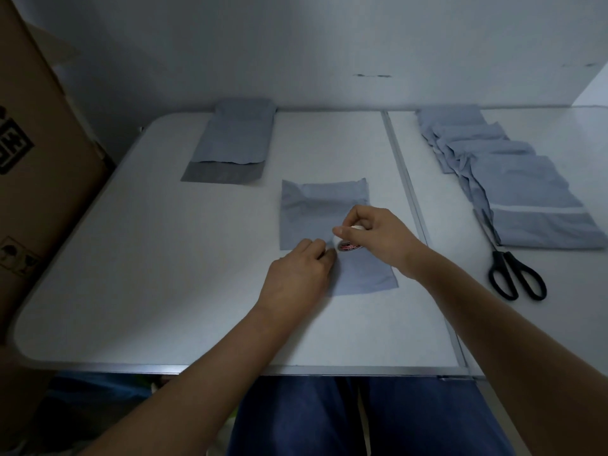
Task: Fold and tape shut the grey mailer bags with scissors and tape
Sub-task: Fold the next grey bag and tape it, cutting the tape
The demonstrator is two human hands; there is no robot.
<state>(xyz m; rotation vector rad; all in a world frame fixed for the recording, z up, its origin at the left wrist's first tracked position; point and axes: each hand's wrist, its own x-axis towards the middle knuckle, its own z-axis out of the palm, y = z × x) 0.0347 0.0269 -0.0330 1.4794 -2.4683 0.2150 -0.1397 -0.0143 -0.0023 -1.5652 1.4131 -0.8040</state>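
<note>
The person sits at a white table [164, 274] with 1 grey mailer bag [316, 209] laid flat in front of them, its folded flap toward the far side and its long axis running away from them, skewed slightly so the near end drifts right. The right hand [375, 238] is curled around a small roll of tape [347, 243], holding it just above the bag's middle. The left hand [299, 274] has its fingers bent in at the roll; it looks to be picking at the tape's loose end, though the dim light makes that hard to confirm.

This seems the taping step: the fold is made, no strip is on it yet. Next, a length must be drawn off and cut, which calls for the scissors [513, 271], lying shut well to the right beside a stack of bags [513, 179]. 1 more bag [233, 143] lies at the far left.
</note>
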